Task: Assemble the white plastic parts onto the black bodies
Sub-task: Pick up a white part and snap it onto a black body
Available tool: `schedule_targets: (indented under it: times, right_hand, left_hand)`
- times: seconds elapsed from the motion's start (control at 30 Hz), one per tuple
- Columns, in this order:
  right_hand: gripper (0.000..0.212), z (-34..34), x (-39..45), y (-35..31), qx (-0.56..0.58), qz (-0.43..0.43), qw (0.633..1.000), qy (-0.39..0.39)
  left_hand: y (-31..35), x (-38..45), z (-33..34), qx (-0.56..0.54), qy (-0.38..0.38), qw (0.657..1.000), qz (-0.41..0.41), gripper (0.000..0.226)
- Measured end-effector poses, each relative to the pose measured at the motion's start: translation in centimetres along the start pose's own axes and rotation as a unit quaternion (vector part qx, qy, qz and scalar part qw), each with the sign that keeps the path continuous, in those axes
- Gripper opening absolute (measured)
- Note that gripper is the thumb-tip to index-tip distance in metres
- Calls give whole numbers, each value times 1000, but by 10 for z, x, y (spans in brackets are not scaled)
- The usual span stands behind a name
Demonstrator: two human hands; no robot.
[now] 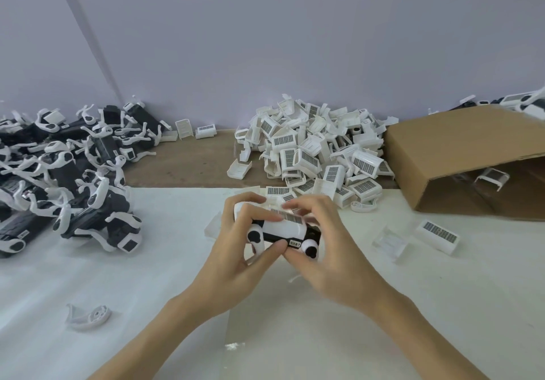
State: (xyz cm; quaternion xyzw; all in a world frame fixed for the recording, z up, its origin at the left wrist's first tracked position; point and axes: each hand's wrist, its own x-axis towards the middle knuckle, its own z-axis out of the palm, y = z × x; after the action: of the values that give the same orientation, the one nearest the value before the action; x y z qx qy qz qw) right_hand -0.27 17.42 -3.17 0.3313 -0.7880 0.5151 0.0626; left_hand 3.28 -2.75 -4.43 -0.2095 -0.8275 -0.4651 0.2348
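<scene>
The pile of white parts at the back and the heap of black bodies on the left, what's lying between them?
In the head view, mostly bare brown tabletop, with two loose white parts by the wall.

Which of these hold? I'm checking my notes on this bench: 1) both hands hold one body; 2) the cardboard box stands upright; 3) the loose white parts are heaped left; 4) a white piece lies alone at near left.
1) True: the left hand and right hand both grip the black body.
2) False: the cardboard box lies on its side.
3) False: the white parts pile is at centre-right; assembled units are left.
4) True: the lone white piece.
</scene>
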Motion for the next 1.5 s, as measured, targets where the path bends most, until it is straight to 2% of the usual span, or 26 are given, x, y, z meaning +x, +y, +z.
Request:
schedule_targets:
  times: [0.03, 0.07, 0.1, 0.13, 0.2, 0.27, 0.33, 0.4, 0.43, 0.5, 0.57, 0.63, 0.8, 0.93, 1.17, 1.3, 1.5]
  right_hand:
    - [49, -5, 0, -2, 127, 55, 989, -50]
    - [44, -8, 1, -3, 246, 104, 960, -86]
    - [40, -12, 2, -1, 323, 135, 931, -102]
    - [40, -15, 2, 1, 342, 147, 921, -112]
    - [42, -20, 4, 3, 271, 147, 945, -114]
    - [30, -21, 6, 7, 220, 135, 963, -82]
    - [21, -19, 5, 10, 156, 93, 983, -14]
    - [29, -14, 4, 12, 3, 12, 999, 48]
    - [34, -10, 4, 11, -75, -38, 994, 69]
    - [39, -5, 4, 12, -180, -120, 971, 96]
    - [40, -5, 4, 14, -225, -163, 953, 120]
    - [43, -6, 4, 15, -252, -181, 941, 135]
    - [44, -6, 4, 14, -271, -154, 945, 102]
    - [37, -5, 3, 11, -219, -105, 966, 86]
    - [25, -9, 4, 1, -172, -62, 981, 70]
    - [22, -6, 0, 2, -111, 1, 993, 50]
    - [40, -6, 1, 4, -42, 35, 998, 23]
  left_hand:
    - [0, 0, -2, 10, -2, 999, 37, 32]
    - [0, 0, -5, 21, -5, 997, 71, 32]
    - [-1, 0, -6, 34, -9, 994, 100, 33]
    - [-2, 0, -8, 51, -16, 991, 124, 35]
    - [-4, 0, -11, 83, -32, 984, 152, 42]
    - [-7, 2, -13, 101, -37, 983, 145, 55]
    - [-8, 4, -12, 83, -21, 992, 93, 70]
    - [-6, 4, -10, 29, 18, 999, -5, 75]
    - [-5, 4, -9, 14, 39, 998, -41, 70]
    - [-6, 4, -8, -6, 55, 997, -57, 54]
    - [-6, 5, -10, -29, 41, 998, -47, 49]
    - [-7, 7, -11, -48, 29, 997, -47, 53]
    - [-6, 6, -10, -85, 35, 995, -39, 52]
    - [-6, 5, -8, -87, 41, 995, -37, 50]
    - [0, 7, -7, -95, 60, 992, -49, 43]
    - [1, 8, -9, -90, 34, 992, -84, 39]
    - [7, 6, -5, -171, 34, 978, -115, 41]
